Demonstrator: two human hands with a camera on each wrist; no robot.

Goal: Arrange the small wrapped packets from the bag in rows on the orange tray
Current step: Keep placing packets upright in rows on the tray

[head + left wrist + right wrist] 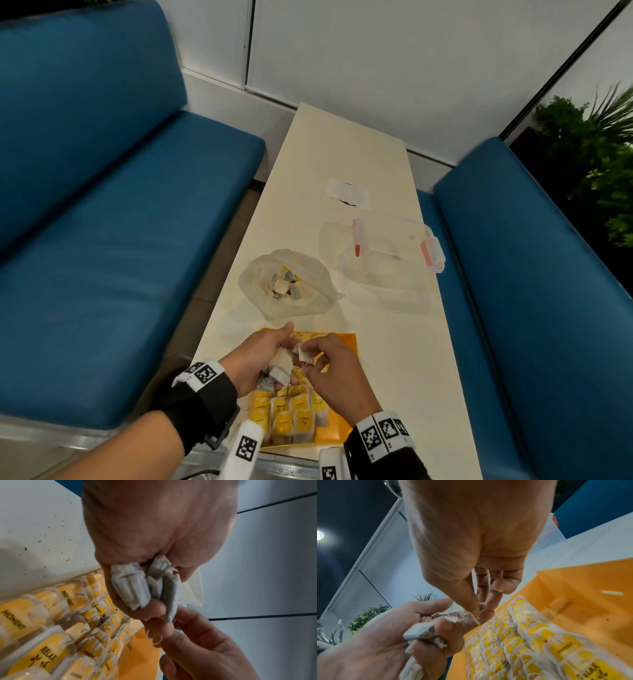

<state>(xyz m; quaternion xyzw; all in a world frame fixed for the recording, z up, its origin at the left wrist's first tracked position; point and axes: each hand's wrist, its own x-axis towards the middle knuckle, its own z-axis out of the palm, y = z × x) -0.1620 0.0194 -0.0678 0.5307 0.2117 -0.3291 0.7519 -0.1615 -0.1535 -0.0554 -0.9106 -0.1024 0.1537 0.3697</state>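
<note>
My left hand [255, 363] is curled around a small bunch of grey-white paper packets [278, 368], held just above the flat orange plastic tray [346, 346]. In the left wrist view the packets [137, 586] stick out of my fist with their long sides running down toward my fingertips. My right hand [334, 368] is at 3 o'clock from the left one, almost touching it. Its thumb and first fingers [488, 609] pinch one small pale packet [306, 353] and its thin white string [471, 616]. I cannot tell which way that one packet points, because my fingers hide most of it.

The tray sits at the 6 o'clock end of the long cream table [349, 164]. On the tray, at 6 o'clock from my hands, yellow-and-white wrapped packets [291, 416] lie in neat rows, touching side by side, with their long sides running from 6 to 12 o'clock. The 3 o'clock part of the tray is bare orange.

The thin clear plastic bag [286, 284] lies open at 12 o'clock from the tray, with more packets inside. At 2 o'clock from the bag is a clear plastic box with pink clips [394, 253]. Blue padded benches [113, 240] stand on both sides of the table.
</note>
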